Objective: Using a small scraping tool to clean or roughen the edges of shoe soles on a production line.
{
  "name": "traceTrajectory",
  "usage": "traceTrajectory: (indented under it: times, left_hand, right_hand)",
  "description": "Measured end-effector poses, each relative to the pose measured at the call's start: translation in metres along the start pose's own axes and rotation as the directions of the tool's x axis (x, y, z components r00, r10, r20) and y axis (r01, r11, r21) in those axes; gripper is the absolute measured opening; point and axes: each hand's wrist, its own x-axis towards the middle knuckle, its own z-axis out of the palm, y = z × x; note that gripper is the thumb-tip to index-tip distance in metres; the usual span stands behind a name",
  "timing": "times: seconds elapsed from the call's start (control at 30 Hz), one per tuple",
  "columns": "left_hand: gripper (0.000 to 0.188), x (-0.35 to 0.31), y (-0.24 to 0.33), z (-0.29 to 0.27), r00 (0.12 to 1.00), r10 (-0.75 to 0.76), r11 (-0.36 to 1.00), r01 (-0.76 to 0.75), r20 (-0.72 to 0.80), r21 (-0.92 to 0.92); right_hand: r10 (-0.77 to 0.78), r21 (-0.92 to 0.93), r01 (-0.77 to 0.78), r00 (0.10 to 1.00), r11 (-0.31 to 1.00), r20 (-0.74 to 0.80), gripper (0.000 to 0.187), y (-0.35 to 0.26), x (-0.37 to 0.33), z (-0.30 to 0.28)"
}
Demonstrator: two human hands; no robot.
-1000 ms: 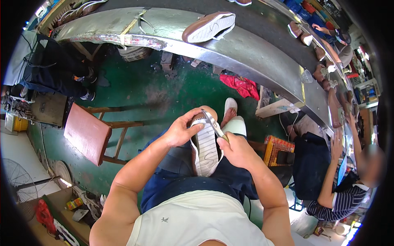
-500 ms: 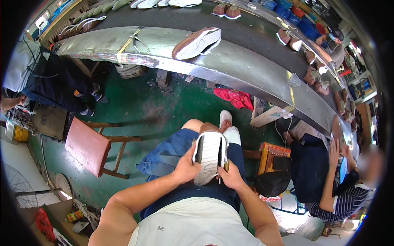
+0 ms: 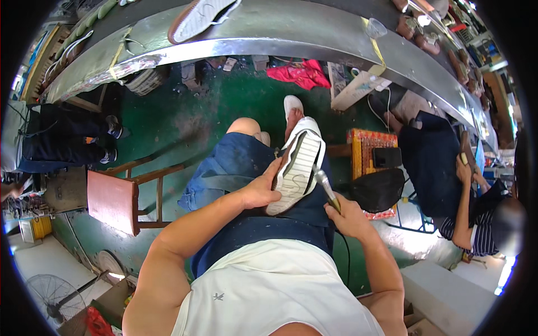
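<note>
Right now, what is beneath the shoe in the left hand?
Below the shoe, held in the left hand, the person's blue clothing shows on either side. What lies directly underneath is covered; whether shoe and clothing touch, I cannot tell.

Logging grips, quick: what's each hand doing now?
Left hand: closed, holding the brown shoe with ribbed white sole.
Right hand: closed, holding a slim silver metal tool.

Bench (image 3: pixel 302 29), farther shoe (image 3: pixel 203 21) cut off; co-worker's head (image 3: pixel 509 228) blurred
</note>
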Motion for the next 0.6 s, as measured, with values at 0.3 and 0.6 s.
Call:
traceTrajectory:
  times: [0.3,0.6]
  left_hand:
    - [0.106,-0.012,-0.018,0.007,0.999,-0.028,0.994,0.03,-0.02,0.108]
    - [0.072,0.005,-0.007,0.022,0.935,-0.333,0.594,0.105,-0.125,-0.798]
  right_hand:
    - [-0.397,-0.402,0.43,0.903,0.808,0.167,0.057,-0.048,0.028,-0.014]
    - [-0.19,-0.44,0.449,0.835,0.778,0.516,0.025,-0.06,0.072,-0.022]
